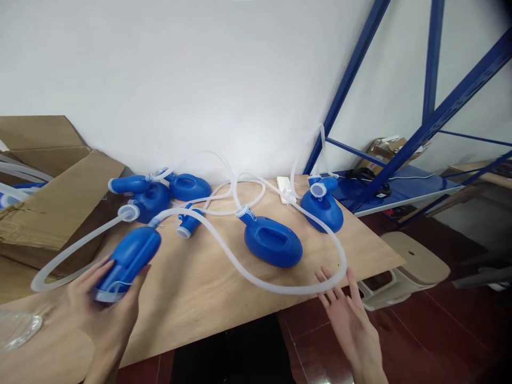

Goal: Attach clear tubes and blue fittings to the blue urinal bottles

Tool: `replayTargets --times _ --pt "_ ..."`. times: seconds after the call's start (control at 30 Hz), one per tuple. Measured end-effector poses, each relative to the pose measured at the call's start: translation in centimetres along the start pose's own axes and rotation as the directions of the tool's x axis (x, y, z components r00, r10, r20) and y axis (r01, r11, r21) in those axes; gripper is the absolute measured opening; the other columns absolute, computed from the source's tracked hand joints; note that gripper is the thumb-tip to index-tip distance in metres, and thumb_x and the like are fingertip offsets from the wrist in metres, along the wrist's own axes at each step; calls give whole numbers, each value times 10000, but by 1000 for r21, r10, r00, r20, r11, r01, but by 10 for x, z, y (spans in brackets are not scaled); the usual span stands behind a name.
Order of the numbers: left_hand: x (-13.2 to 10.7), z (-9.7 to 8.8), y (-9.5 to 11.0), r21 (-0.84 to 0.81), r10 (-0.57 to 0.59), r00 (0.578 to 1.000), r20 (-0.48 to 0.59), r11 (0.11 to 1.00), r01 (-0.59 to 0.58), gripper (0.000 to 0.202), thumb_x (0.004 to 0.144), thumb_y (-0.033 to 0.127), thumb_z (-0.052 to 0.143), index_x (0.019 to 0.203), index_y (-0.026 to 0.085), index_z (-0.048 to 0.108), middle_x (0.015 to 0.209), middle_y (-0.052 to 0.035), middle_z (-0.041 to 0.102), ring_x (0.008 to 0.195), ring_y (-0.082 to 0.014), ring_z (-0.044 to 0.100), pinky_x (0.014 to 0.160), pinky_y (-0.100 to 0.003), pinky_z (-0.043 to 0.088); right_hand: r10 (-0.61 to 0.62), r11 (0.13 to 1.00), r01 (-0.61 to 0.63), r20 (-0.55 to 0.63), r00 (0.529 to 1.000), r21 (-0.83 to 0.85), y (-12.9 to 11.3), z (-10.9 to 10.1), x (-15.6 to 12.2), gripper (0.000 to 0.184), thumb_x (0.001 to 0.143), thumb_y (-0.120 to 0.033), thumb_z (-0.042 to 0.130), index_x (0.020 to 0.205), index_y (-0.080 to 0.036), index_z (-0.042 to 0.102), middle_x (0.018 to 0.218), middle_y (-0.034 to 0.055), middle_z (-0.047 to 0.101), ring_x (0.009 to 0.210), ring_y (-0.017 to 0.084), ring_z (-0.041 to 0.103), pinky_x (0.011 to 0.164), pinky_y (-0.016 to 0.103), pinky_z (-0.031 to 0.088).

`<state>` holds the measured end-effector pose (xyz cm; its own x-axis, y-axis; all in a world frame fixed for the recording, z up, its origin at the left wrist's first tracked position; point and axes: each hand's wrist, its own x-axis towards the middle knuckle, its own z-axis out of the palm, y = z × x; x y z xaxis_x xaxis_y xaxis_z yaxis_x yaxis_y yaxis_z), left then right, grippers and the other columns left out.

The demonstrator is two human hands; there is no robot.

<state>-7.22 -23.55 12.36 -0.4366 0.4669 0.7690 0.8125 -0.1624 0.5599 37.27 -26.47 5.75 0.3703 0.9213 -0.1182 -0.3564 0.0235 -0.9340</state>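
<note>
My left hand (100, 298) is wrapped around a blue urinal funnel (134, 250), a cylinder with a clear rim toward me. From its far end a translucent white tube (236, 258) sweeps right in a wide loop. My right hand (348, 314) is open, palm up, fingers spread around the loop's right end; whether they touch it I cannot tell. Between the hands a blue urinal bottle (274, 241) lies on the wooden table (192, 304). Behind stand more blue urinal bottles (190, 186), and a smaller blue funnel (190, 223) lies nearer the middle.
An open cardboard box (80, 192) with tubes and blue parts stands at the left. A clear plastic piece (20, 328) lies at the near left edge. A white power strip (285, 190) sits at the back. Right are a blue rack (348, 74) and a beige stool (416, 261).
</note>
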Motion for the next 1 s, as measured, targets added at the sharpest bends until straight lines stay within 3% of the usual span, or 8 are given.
replayTargets --times 0.13,0.23,0.4,0.57,0.67,0.77,0.87,1.0 --pt "7 8 -4 -12 467 877 111 883 -468 523 790 192 837 1264 302 645 1418 -56 612 1277 -349 624 1097 -613 535 60 998 -63 -125 990 -26 0 3 32 1061 781 -606 779 1650 -316 245 950 63 755 893 312 749 857 529 616" --pt "12 27 6 -89 675 717 174 736 -672 557 773 64 831 1238 339 696 1420 -56 611 1288 -339 629 1030 -519 594 105 988 -116 -112 988 -100 11 22 47 1168 717 -525 853 1657 -245 219 590 -81 588 547 227 647 614 401 622" --pt "1 89 63 -373 836 420 353 537 -757 547 891 72 730 1313 414 663 1251 -29 752 1135 -260 738 978 -433 614 152 971 -150 -5 988 -189 39 60 46 1181 693 -555 877 1620 -224 225 582 -89 613 417 204 577 429 344 538" --pt "-6 137 110 -520 946 130 296 274 -809 418 970 55 582 1306 295 646 1278 -54 756 1152 -211 724 1027 -412 593 -78 938 56 -51 996 -342 43 59 71 774 715 -630 839 1298 -184 591 762 3 689 553 210 653 546 361 579" --pt "-2 148 117 -539 945 65 319 238 -808 371 979 30 533 1243 254 665 1300 -67 747 1184 -202 709 1049 -423 586 -250 875 202 -54 967 -441 27 48 102 635 701 -590 861 1152 -184 670 1132 119 715 991 296 717 881 437 605" --pt "1 153 116 -568 916 34 400 277 -775 329 977 17 510 1144 230 698 1316 -82 738 1224 -216 690 1072 -456 575 -254 881 293 152 955 -371 18 46 126 709 711 -534 867 1300 -215 633 1371 137 654 1315 333 597 1128 506 481" --pt "0 157 115 -588 922 -18 387 232 -775 292 968 16 519 1063 202 723 1302 -103 742 1226 -233 687 1074 -468 571 -168 916 268 321 932 -299 22 52 135 730 766 -493 845 1400 -242 585 1436 128 635 1388 318 552 1203 537 402" --pt "-4 163 118 -622 950 -50 308 161 -767 258 960 30 545 1018 188 741 1281 -105 750 1178 -220 700 1070 -424 563 -168 922 260 308 936 -288 32 57 133 693 815 -490 817 1412 -229 580 1488 143 598 1405 322 537 1218 549 382"
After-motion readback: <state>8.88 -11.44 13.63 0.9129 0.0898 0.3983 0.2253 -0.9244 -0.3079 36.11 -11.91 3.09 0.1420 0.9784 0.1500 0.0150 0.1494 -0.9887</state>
